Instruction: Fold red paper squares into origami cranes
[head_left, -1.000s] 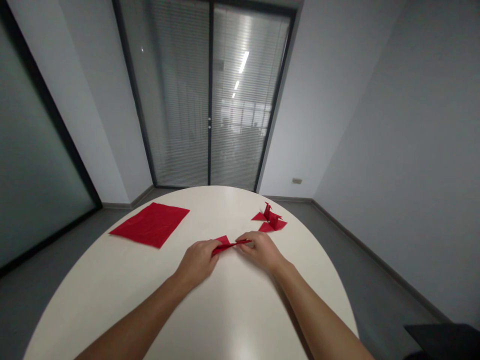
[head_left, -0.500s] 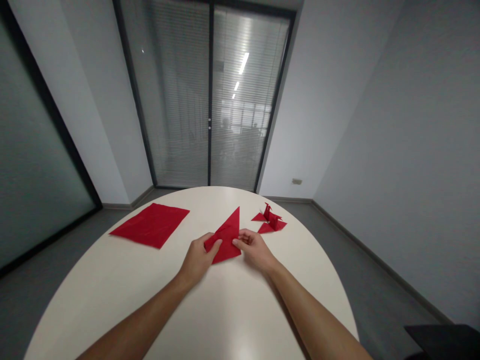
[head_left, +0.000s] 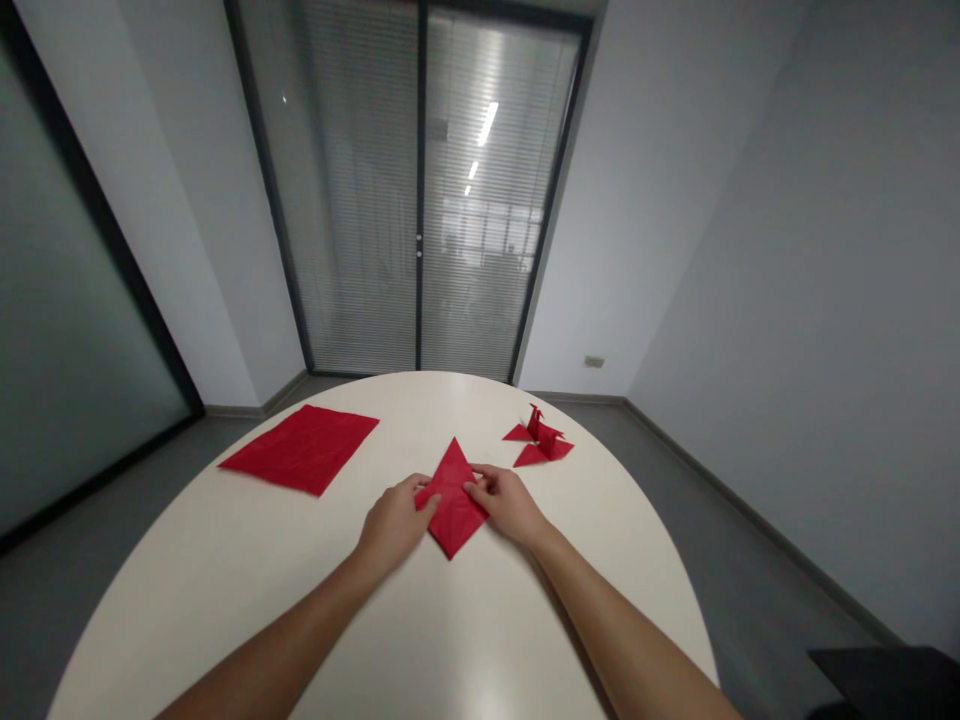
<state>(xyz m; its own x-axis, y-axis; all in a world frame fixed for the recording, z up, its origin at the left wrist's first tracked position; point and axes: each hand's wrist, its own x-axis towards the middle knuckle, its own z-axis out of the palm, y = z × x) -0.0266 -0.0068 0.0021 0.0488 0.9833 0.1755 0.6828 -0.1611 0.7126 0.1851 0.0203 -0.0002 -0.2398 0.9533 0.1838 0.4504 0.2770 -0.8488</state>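
Note:
A folded sheet of red origami paper (head_left: 452,508) is held between both hands, just at the tabletop, with one point facing away from me and another toward me. My left hand (head_left: 397,518) pinches its left corner, thumb on top and fingers partly hidden beneath. On the opposite side, my right hand (head_left: 504,500) grips the right edge, its thumb pressing the paper's face. Beyond my right hand stand two folded red paper cranes (head_left: 546,447), close together. To the left lies a flat, creased sheet of red paper (head_left: 304,450), touched by neither hand.
All of this rests on a round white table (head_left: 390,640). Past its far edge are glass panels with blinds (head_left: 367,200). A plain wall (head_left: 840,300) rises to the right, and a dark object (head_left: 889,680) shows at the lower right corner.
The folded paper has turned from a lopsided shape with a tall right point into a roughly even diamond lying lower. Both hands stay on it. The cranes and flat sheet have not moved.

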